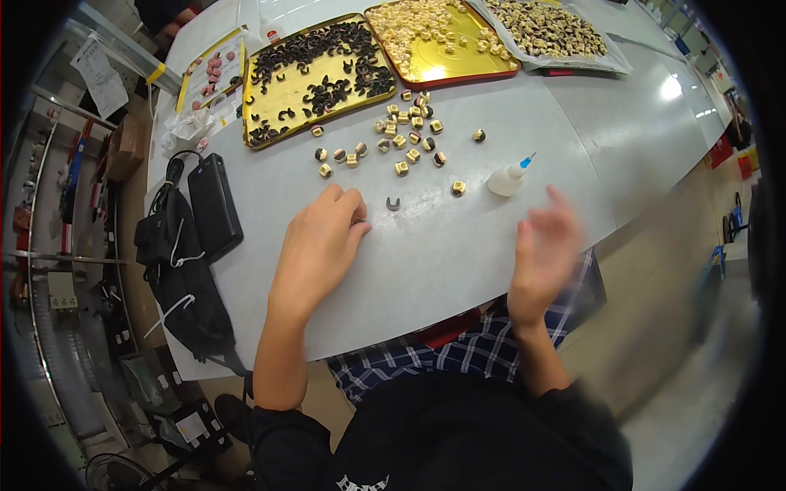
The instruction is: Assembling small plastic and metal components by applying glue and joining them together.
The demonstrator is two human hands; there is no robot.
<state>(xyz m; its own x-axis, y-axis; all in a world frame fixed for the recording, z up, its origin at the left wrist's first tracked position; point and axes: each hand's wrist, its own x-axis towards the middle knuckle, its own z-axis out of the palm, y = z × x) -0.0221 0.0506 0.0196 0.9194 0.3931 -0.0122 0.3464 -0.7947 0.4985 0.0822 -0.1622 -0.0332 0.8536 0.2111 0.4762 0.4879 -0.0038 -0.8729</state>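
White, squat bottle (503,182) with a blue needle tip (526,163)

Left hand (321,235) — curled, right hand (547,252) — loosely spread, blurred

A broad, smooth grey table (573,151) fills the middle of the frame, a thin seam crossing its right part and a bright patch of light (670,87) gleaming toward the upper right. Along the left edge stands shelving with metal rails (70,259), curved by the lens, with a brown cardboard box (128,147) beside it. At the upper left, a pale metal post (123,51) slants past a hanging sheet of paper (100,78). A round fan (119,473) sits at the lower left. Beige floor (655,270) spreads down the right side, with red (719,153) and blue (744,166) items, blurred, near the right edge
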